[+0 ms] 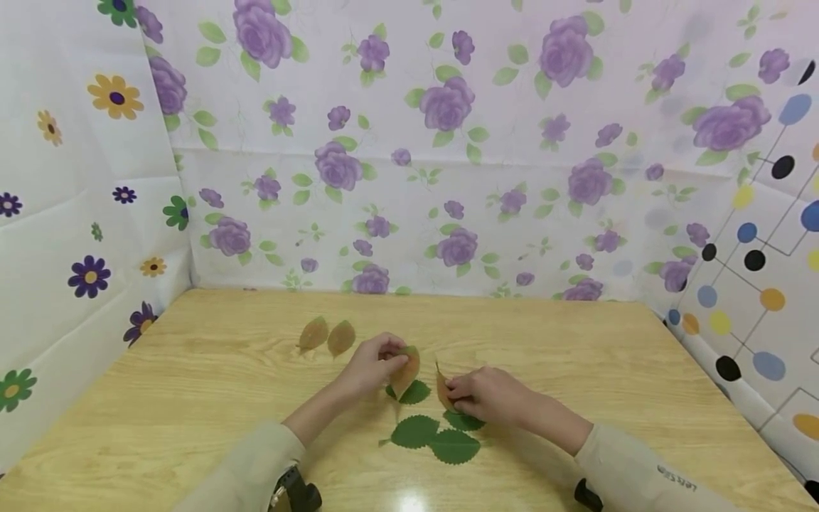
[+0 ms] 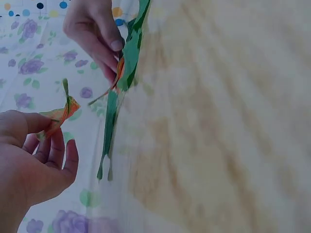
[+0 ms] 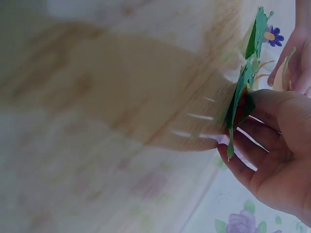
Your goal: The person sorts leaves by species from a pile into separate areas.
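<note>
My left hand (image 1: pixel 371 368) pinches an orange-brown leaf (image 1: pixel 407 371) between thumb and fingers, tilted over a green leaf (image 1: pixel 419 392). In the left wrist view the same pinched leaf (image 2: pixel 59 116) is clear of the table, its stem pointing up. To the right, my right hand (image 1: pixel 494 395) pinches a second orange-brown leaf (image 1: pixel 443 391), stem upward, close over another green leaf (image 1: pixel 467 422) that it partly hides. Nearer to me lie two overlapping green leaves with toothed edges, a left one (image 1: pixel 414 432) and a right one (image 1: pixel 456 447).
Farther back on the left, two more orange-brown leaves, one (image 1: pixel 314 333) beside the other (image 1: pixel 342 338), lie on the wooden table (image 1: pixel 211 398). A flowered cloth (image 1: pixel 409 213) hangs behind the table's back edge, with patterned cloths at both sides.
</note>
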Tool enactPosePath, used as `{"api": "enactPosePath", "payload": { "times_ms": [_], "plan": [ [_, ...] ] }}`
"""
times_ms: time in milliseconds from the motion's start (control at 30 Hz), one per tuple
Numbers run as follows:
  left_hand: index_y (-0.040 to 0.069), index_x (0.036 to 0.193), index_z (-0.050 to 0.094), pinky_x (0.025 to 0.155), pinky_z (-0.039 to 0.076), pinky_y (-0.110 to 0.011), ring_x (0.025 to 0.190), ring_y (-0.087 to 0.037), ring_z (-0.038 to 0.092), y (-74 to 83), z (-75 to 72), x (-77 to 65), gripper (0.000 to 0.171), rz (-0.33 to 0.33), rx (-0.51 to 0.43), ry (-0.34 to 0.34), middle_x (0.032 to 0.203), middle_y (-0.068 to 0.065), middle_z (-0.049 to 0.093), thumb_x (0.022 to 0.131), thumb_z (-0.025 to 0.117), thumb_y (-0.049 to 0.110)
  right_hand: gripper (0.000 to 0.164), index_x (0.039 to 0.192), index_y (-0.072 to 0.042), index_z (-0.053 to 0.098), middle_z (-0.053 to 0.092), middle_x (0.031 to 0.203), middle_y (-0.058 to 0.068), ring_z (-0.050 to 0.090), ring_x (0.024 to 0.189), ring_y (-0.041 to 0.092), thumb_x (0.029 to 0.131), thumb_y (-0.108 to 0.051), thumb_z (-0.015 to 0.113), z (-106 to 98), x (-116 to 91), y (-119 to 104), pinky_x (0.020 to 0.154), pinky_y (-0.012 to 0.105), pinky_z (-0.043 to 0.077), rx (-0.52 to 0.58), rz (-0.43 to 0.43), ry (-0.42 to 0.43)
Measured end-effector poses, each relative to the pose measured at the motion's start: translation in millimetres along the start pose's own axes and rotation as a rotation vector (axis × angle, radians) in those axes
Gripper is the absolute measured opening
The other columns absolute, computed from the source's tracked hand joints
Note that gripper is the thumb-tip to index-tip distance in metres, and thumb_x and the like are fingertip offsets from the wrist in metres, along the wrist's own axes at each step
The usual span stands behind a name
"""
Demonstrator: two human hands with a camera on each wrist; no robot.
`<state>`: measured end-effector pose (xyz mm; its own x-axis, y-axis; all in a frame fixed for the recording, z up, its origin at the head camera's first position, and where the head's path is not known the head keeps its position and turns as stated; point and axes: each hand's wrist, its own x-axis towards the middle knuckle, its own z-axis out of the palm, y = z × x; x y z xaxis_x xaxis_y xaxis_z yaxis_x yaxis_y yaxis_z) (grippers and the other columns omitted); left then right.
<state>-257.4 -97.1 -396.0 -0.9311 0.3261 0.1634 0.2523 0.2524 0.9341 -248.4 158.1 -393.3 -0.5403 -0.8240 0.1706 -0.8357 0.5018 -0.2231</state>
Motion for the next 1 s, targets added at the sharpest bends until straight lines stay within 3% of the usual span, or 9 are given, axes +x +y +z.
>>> {"api": "enactPosePath", "payload": {
  "times_ms": [267,533,667,867,1000],
  "plan": [
    [-0.002,0.113,0.060,0.076,0.048,-0.028,0.092,-0.021,0.055,-0.9,-11.6,18.3,0.018,-0.001,0.017,0.010,0.101,-0.008,0.062,0.097,0.057,0.004,0.017,0.104,0.001,0.074,0.069,0.110,0.015,0.067,0.098,0.024,0.087,-0.002,0.070,-1.3,5.4,-0.7,0.079,0.025,0.054,0.029,0.012,0.006],
    [-0.003,0.114,0.065,0.074,0.052,-0.038,0.084,-0.018,0.057,6.9,-26.8,42.9,0.022,0.035,0.121,0.081,0.098,-0.008,0.066,0.095,0.061,0.008,0.019,0.102,0.004,0.073,0.068,0.109,0.018,0.067,0.097,0.027,0.084,0.001,0.072,-1.2,7.2,-0.9,0.080,0.024,0.053,0.050,0.028,-0.027],
    [-0.002,0.115,0.065,0.074,0.052,-0.037,0.086,-0.019,0.058,6.7,-33.0,51.8,0.023,0.007,0.130,0.099,0.099,-0.010,0.066,0.095,0.061,0.007,0.020,0.103,0.002,0.073,0.070,0.104,0.013,0.067,0.094,0.022,0.083,0.000,0.074,-2.5,7.1,-1.1,0.077,0.023,0.053,0.036,0.035,-0.037],
    [-0.005,0.119,0.060,0.084,0.052,-0.036,0.102,-0.029,0.059,-1.4,-40.1,56.5,0.027,-0.017,0.188,0.140,0.109,-0.016,0.063,0.092,0.060,-0.004,0.017,0.097,-0.004,0.072,0.069,0.094,0.004,0.062,0.085,0.011,0.081,0.000,0.075,-5.1,11.2,-2.2,0.070,0.021,0.051,0.032,0.032,-0.047],
    [-0.007,0.113,0.060,0.090,0.050,-0.041,0.105,-0.034,0.058,-3.7,-45.0,55.9,0.027,-0.030,0.224,0.140,0.109,-0.019,0.062,0.087,0.057,-0.013,0.019,0.098,-0.003,0.072,0.067,0.094,0.005,0.062,0.086,0.014,0.080,-0.001,0.077,-5.9,13.2,-2.6,0.069,0.021,0.050,0.012,0.041,-0.051]
  ]
}}
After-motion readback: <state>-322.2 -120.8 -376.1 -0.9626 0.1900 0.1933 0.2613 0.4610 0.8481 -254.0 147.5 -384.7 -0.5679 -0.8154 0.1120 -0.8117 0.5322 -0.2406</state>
